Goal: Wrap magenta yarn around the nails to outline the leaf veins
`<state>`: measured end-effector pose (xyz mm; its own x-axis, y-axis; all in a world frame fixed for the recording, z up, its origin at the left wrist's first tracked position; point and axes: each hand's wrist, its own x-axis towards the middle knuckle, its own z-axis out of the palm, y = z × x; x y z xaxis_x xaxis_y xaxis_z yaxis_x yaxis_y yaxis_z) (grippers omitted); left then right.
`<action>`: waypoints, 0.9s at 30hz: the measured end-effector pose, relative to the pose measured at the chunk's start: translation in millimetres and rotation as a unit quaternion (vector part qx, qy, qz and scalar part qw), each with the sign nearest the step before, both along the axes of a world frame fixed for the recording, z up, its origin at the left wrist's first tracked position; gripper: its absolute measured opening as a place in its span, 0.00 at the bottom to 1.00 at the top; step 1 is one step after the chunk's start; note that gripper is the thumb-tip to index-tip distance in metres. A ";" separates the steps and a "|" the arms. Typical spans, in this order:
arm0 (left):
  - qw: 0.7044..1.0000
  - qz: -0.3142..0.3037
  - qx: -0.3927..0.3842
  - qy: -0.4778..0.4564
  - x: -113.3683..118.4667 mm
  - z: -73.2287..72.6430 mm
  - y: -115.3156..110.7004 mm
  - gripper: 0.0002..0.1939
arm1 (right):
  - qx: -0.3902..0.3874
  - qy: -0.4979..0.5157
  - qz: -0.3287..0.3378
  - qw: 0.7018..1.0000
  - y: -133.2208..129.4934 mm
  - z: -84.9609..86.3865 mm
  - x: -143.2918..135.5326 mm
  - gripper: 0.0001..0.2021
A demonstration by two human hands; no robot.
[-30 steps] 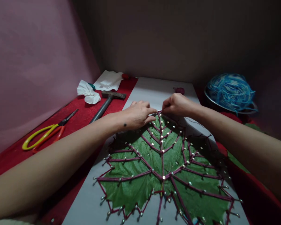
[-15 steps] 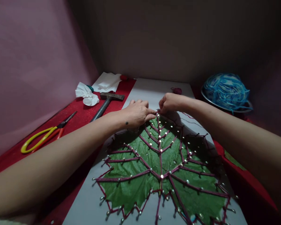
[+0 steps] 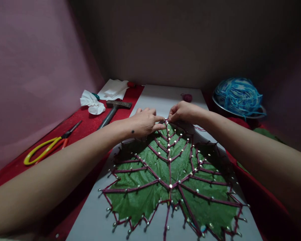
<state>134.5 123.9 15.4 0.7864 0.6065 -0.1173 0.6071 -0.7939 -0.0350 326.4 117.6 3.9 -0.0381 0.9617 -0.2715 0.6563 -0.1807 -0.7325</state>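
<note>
A green leaf [image 3: 150, 160] lies on a white board [image 3: 87, 217], with several nails standing in it and around its edge. Maroon yarn [image 3: 170, 170] runs from nail to nail along the veins and outline. My left hand [image 3: 145, 124] rests at the leaf's top tip, index finger and thumb stretched out a little apart beside the topmost nail [image 3: 166, 119]. Just right of that nail, my right hand [image 3: 183, 112] pinches the maroon yarn; the pinched bit is mostly hidden by the fingers. A loose strand trails behind the right wrist toward a small maroon yarn ball [image 3: 187, 97].
Yellow-and-orange-handled scissors [image 3: 50, 147] and a hammer [image 3: 115, 105] lie on the red cloth [image 3: 72, 132] at left. Crumpled white tissue [image 3: 92, 103] and white paper [image 3: 112, 88] sit behind. At right, a metal dish [image 3: 256, 116] holds blue yarn [image 3: 237, 95].
My right hand has turned slightly and its fingertips have come closer to the top nail. My left hand stays at the leaf tip. The whole view has shifted a little.
</note>
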 end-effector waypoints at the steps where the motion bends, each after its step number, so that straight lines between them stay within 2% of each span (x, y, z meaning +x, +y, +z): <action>1: 1.000 0.001 -0.006 -0.001 -0.4 -0.6 0.9 0.22 | 0.005 -0.019 -0.003 1.000 1.1 1.2 -2.5 0.05; 6: 0.999 -0.012 0.043 0.023 0.6 -2.4 1.5 0.22 | 0.014 -0.177 0.030 0.984 7.4 14.8 -17.7 0.04; 9: 0.996 -0.025 0.078 0.046 2.4 5.5 -2.7 0.22 | 0.018 -0.218 0.036 0.975 6.5 20.5 -22.8 0.04; 13: 0.999 0.008 0.048 -0.006 6.7 17.9 -1.6 0.19 | 0.013 -0.148 0.028 0.989 0.2 16.1 -14.6 0.03; 15: 0.997 0.025 0.025 -0.061 11.5 18.3 3.6 0.17 | 0.001 -0.093 0.014 0.996 -2.5 12.2 -8.3 0.03; 17: 0.995 0.015 0.006 -0.094 18.8 14.6 9.3 0.15 | -0.003 -0.066 0.003 0.998 -4.2 10.0 -4.6 0.03; 21: 0.994 0.033 -0.047 -0.092 37.0 5.6 13.8 0.15 | 0.029 -0.095 -0.002 0.995 -5.9 10.8 -5.5 0.03; 27: 0.993 0.084 -0.028 -0.079 57.5 6.1 11.2 0.13 | 0.075 -0.135 -0.026 0.988 -3.2 10.1 4.5 0.04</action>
<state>192.0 135.1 21.5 0.6860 0.7266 -0.0383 0.7255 -0.6791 0.1118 330.9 114.5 14.1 0.0661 0.9906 -0.1195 0.8247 -0.1217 -0.5523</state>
